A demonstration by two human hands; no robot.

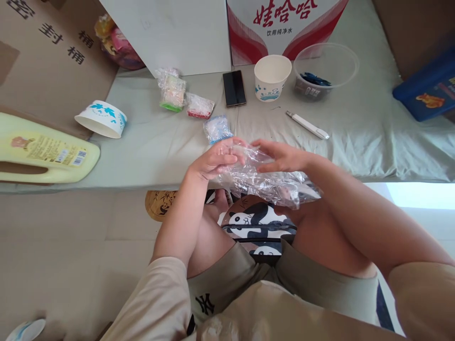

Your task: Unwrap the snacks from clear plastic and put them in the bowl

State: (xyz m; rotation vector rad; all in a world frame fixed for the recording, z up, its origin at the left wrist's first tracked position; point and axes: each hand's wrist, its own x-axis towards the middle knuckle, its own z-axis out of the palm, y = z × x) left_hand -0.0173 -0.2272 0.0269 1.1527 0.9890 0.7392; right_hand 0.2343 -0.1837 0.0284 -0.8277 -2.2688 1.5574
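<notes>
A crumpled clear plastic bag hangs between my hands, just in front of the table edge and above my lap. My left hand has its fingers curled on the bag's upper left part. From the right, my right hand grips its top loosely, thumb and fingers spaced with film between them. Right behind my left fingers lies a small film-wrapped packet with a blue base. Farther back are a red wrapped packet and a green and yellow one.
A phone, an upright paper bowl, a clear tub with dark blue packets and a white box cutter lie on the cloth-covered table. Another paper bowl lies tipped over near a yellow jug. Cartons stand behind.
</notes>
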